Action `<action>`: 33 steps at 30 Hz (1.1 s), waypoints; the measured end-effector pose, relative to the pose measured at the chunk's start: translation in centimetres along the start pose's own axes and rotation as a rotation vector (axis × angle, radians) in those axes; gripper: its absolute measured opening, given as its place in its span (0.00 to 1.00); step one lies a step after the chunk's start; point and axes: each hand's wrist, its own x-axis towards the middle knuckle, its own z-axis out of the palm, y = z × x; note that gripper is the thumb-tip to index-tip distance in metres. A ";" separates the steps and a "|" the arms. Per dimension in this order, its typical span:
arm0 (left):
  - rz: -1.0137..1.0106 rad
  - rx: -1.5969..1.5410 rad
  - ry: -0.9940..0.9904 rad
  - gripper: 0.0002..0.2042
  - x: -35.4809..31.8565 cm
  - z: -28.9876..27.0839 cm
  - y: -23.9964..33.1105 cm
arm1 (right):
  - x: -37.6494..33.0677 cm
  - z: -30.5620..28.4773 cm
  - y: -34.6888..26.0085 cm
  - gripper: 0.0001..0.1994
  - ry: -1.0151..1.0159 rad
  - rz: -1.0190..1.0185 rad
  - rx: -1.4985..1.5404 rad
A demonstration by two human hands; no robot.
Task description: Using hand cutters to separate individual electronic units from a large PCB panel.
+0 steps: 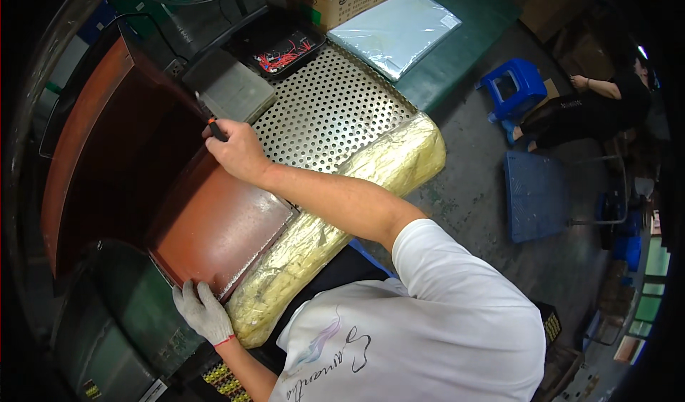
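My right hand (239, 149) is bare and closed round a small hand tool with a black-and-orange handle (216, 129). The tool's thin metal tip points up and away, beside the reddish-brown box wall; its exact kind is too small to make out. Below that hand lies a smooth reddish-brown panel (221, 220) with a worn near edge. In a light knitted glove, my left hand (203, 313) rests with its fingers extended at the panel's near left corner. Nothing shows in its grip.
A perforated metal plate (321, 102) spans the bench, edged by a yellow wrapped pad (285, 284). Beyond are a grey box (232, 88), a black tray (282, 49) of red wires, and a plastic-wrapped pack (396, 31). Rightward, a person (592, 113) sits near a blue stool (512, 88) and cart (535, 195).
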 end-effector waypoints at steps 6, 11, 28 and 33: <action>-0.004 -0.011 0.017 0.21 -0.1 0.0 -0.6 | 0.7 0.1 0.6 0.09 0.010 0.249 0.190; 0.019 0.019 -0.007 0.21 0.0 -0.3 0.3 | 0.8 -0.3 0.9 0.09 0.032 0.270 0.266; 0.039 0.050 0.001 0.23 0.1 -0.1 0.3 | 1.0 0.1 1.7 0.07 0.040 0.203 0.206; 0.018 0.003 -0.028 0.23 0.5 -0.3 0.4 | 0.9 0.1 1.6 0.07 0.042 0.195 0.200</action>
